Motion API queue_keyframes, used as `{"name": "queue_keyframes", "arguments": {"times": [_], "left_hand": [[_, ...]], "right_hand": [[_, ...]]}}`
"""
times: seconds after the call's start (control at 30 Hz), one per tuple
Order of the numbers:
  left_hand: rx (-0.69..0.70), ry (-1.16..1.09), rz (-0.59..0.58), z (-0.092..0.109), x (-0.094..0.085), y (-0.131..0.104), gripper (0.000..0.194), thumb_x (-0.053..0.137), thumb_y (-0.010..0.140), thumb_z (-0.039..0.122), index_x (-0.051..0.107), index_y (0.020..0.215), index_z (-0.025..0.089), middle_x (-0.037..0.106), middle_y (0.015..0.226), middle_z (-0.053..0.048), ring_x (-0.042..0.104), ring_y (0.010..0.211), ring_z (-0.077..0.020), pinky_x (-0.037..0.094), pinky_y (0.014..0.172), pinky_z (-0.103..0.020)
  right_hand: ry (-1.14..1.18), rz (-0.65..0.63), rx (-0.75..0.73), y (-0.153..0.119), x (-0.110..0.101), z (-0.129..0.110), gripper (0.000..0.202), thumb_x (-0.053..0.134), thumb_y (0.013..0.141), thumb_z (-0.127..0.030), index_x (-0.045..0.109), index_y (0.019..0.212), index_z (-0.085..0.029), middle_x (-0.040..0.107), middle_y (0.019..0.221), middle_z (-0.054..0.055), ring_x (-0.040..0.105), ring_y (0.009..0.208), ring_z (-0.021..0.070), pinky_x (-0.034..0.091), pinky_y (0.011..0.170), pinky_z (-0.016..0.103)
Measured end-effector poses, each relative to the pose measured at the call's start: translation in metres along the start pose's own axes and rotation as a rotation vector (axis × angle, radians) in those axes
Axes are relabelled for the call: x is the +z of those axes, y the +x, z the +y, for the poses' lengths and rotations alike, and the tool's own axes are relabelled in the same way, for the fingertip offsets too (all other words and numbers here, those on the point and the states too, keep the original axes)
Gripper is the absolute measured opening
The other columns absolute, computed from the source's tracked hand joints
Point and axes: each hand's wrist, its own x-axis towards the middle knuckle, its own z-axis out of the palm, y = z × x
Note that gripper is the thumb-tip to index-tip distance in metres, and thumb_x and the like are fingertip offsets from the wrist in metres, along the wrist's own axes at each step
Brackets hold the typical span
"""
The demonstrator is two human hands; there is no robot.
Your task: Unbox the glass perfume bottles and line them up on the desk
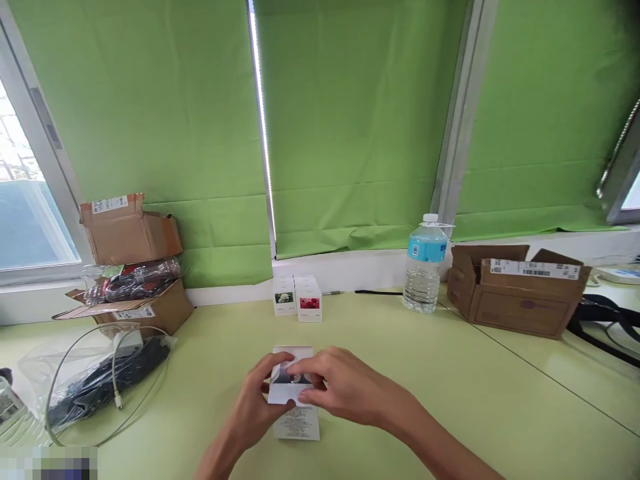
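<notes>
Along the desk's (380, 353) back edge, a water bottle (421, 287) stands beside an open cardboard box (520, 308); stacked cartons (125, 235) and a pale cable (119, 401) lie toward the left edge.

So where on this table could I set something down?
Right of the right hand, bare tabletop lies before the water bottle and open carton. Another patch lies between the left hand and black bundle. The left end, with its stacked boxes, is crowded.

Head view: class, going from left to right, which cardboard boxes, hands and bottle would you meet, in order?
Upper left cardboard box → left hand → right hand → water bottle → right-hand cardboard box
</notes>
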Motion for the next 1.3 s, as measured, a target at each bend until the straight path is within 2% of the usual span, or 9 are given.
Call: {"name": "queue_keyframes", "arguments": {"times": [0.13,0.27,0.4,0.53,0.73,0.93,1.13,1.2,1.3], "left_hand": [[0.006,0.07,0.03,0.006,-0.005,-0.002,0.026,0.071,0.07,0.025,0.055,0.09,0.022,0.06,0.092,0.0,0.057,0.085,-0.0167,0.045,0.071,-0.024],[-0.011,0.028,0.049,0.008,-0.014,-0.002,0.037,0.077,0.066,0.031,0.044,0.078,0.021,0.059,0.082,0.003,0.055,0.076,-0.014,0.043,0.068,-0.023],[-0.014,0.038,0.012,0.01,-0.021,-0.002,0.04,0.078,0.064,0.033,0.041,0.075,0.021,0.056,0.073,0.004,0.051,0.071,-0.0128,0.04,0.065,-0.022],[-0.067,-0.039,-0.112,0.011,-0.019,-0.004,0.037,0.072,0.068,0.023,0.041,0.088,0.023,0.061,0.082,0.004,0.056,0.077,-0.0133,0.045,0.074,-0.025],[-0.085,0.235,0.033,-0.001,-0.003,-0.006,0.033,0.065,0.072,0.022,0.042,0.095,0.026,0.064,0.086,0.004,0.06,0.083,-0.0172,0.045,0.076,-0.027],[0.087,0.547,0.196,-0.014,0.034,-0.012,0.039,0.056,0.076,0.018,0.046,0.113,0.025,0.068,0.098,-0.006,0.063,0.092,-0.0242,0.046,0.082,-0.035],[0.035,0.422,0.321,-0.031,0.068,-0.016,0.059,0.06,0.072,0.021,0.04,0.127,0.02,0.065,0.11,-0.01,0.063,0.097,-0.025,0.048,0.083,-0.035],[-0.05,0.367,0.271,-0.034,0.07,-0.015,0.068,0.062,0.073,0.029,0.033,0.133,0.019,0.063,0.116,-0.011,0.062,0.099,-0.0246,0.048,0.081,-0.033],[-0.18,0.419,0.105,-0.036,0.065,-0.013,0.051,0.054,0.079,0.028,0.043,0.128,0.019,0.064,0.116,-0.01,0.062,0.101,-0.024,0.047,0.078,-0.03]], "right_hand": [[-0.061,0.044,0.034,0.001,0.001,0.004,0.029,0.052,0.085,-0.044,0.07,0.08,-0.022,0.06,0.064,-0.002,0.041,0.054,0.0091,0.024,0.052,0.022],[-0.106,0.099,0.119,0.003,0.001,0.009,0.04,0.048,0.088,-0.047,0.065,0.064,-0.019,0.057,0.056,-0.002,0.039,0.05,0.0089,0.022,0.05,0.023],[-0.198,0.117,0.129,0.003,0.007,0.006,0.026,0.058,0.082,-0.04,0.065,0.066,-0.02,0.062,0.061,-0.002,0.047,0.055,0.0107,0.023,0.053,0.024],[-0.226,0.11,-0.018,0.0,0.01,-0.003,0.013,0.056,0.082,-0.026,0.068,0.084,-0.024,0.067,0.083,0.001,0.057,0.075,0.0146,0.028,0.059,0.024],[-0.186,0.118,0.142,0.001,0.011,-0.005,0.029,0.045,0.088,-0.03,0.068,0.074,-0.023,0.067,0.069,0.002,0.056,0.06,0.0149,0.027,0.054,0.026],[-0.27,0.128,0.363,0.002,0.018,-0.003,0.027,0.051,0.084,-0.036,0.066,0.068,-0.021,0.069,0.071,0.006,0.061,0.067,0.0216,0.023,0.054,0.029],[-0.396,0.079,0.426,0.001,0.023,-0.004,0.013,0.052,0.077,-0.017,0.064,0.071,-0.02,0.067,0.073,0.007,0.061,0.07,0.0221,0.026,0.056,0.03],[-0.431,0.075,0.393,0.003,0.025,-0.002,0.015,0.052,0.074,-0.011,0.064,0.072,-0.02,0.067,0.073,0.008,0.059,0.076,0.0229,0.03,0.061,0.031],[-0.46,0.153,0.328,0.007,0.032,0.003,0.011,0.056,0.072,-0.012,0.066,0.074,-0.018,0.065,0.083,0.01,0.054,0.088,0.0254,0.034,0.074,0.035]]}}
